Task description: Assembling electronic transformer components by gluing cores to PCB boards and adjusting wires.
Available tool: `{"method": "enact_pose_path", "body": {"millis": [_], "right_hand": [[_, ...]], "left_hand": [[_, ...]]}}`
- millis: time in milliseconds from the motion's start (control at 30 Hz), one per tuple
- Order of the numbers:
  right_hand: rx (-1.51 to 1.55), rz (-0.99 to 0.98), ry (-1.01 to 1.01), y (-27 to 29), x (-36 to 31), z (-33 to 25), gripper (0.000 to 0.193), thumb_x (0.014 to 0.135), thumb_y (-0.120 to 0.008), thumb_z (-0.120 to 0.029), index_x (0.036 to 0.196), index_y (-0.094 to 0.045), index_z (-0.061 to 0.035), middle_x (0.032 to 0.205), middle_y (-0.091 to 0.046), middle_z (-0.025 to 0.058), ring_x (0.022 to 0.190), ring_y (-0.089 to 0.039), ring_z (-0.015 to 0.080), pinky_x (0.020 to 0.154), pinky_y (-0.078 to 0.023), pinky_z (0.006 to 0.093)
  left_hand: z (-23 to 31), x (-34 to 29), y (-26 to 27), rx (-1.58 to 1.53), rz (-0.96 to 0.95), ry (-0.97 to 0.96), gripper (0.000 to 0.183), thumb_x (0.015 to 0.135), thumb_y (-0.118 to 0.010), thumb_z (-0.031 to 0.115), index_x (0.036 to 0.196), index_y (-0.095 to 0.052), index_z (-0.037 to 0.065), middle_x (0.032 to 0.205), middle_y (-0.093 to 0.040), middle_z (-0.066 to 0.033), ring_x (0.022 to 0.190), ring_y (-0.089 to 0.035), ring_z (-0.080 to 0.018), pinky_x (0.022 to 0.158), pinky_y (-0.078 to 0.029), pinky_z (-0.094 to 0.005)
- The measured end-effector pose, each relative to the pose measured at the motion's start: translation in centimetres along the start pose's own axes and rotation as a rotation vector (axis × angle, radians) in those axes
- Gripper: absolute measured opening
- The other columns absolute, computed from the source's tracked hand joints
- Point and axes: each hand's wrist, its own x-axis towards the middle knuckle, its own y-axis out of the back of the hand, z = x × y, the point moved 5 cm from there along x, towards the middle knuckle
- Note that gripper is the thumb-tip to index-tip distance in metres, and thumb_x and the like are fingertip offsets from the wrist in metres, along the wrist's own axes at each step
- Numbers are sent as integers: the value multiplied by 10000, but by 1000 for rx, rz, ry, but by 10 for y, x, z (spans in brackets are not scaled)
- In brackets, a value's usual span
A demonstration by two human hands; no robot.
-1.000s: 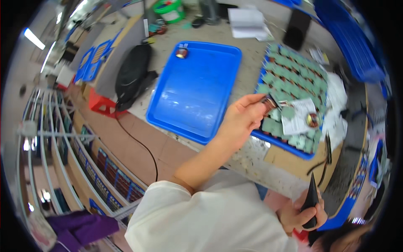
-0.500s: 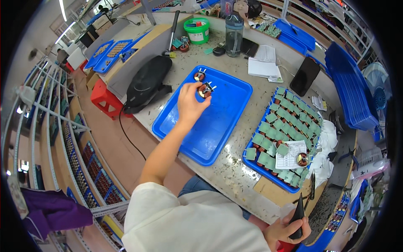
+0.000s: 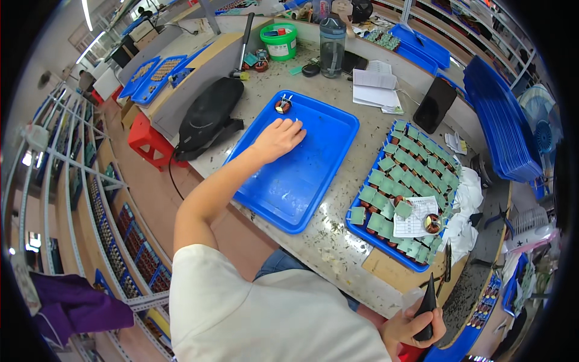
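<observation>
**Bare hands working around a copper-coloured wound coil (image 3: 283, 107)**

The rounded coil is sitting in the far left corner of a smooth, shallow blue plastic tray (image 3: 289, 199), its thin pins (image 3: 287, 97) pointing away. Just nearer, the left hand (image 3: 278, 140) is curling its fingers over the tray; whether they are gripping anything is hidden. Near right, the right hand (image 3: 416, 329) is wrapping its fingers around a black tapered tool (image 3: 429, 301).

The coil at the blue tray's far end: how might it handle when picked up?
The coil probably feels heavy for its size, given its coppery winding. Its rounded body may roll; its thin projecting pins could bend.
</observation>
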Motion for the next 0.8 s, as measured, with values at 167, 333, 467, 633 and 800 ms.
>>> {"method": "enact_pose_path", "body": {"millis": [167, 333, 467, 633, 800], "right_hand": [[45, -10, -20, -5, -4, 1, 445, 751, -486, 86, 1141, -416, -115, 915, -418, 131, 726, -489, 218, 594, -443, 289], [122, -18, -19, -8, -9, 1, 426, 730, -505, 105, 1100, -431, -93, 907, -419, 127, 690, -494, 207, 557, -443, 269], [100, 16, -29, -6, -2, -2, 401, 736, -498, 101, 1085, -440, -87, 906, -423, 128, 701, -497, 212, 560, -444, 275], [26, -15, -20, -3, -4, -1, 332, 763, -481, 72, 1058, -459, -78, 927, -419, 129, 711, -501, 222, 570, -444, 275], [189, 15, -107, -5, -18, 8, 311, 775, -460, 72, 1041, -475, -86, 928, -413, 104, 680, -478, 176, 513, -425, 243]], "left_hand": [[-32, -18, 7, -252, -3, 423, 494, 595, -554, -6, 1048, -507, 185, 1106, -393, -114, 924, -410, -287, 770, -344, -349], [-38, -17, -5, -453, -44, 513, 507, 515, -712, 268, 978, -537, 156, 1150, -346, -123, 1007, -345, -309, 790, -321, -389], [-33, -7, -8, -425, -88, 474, 441, 505, -718, 271, 901, -568, 148, 1145, -355, -111, 1005, -347, -296, 799, -307, -370], [-43, 3, -12, -433, -63, 481, 353, 467, -717, 221, 788, -603, 128, 1145, -372, -105, 994, -362, -289, 792, -314, -369], [-67, 15, -24, -365, -44, 507, 392, 447, -720, 170, 826, -622, 155, 1182, -360, -89, 1012, -355, -281, 792, -313, -360]]}}
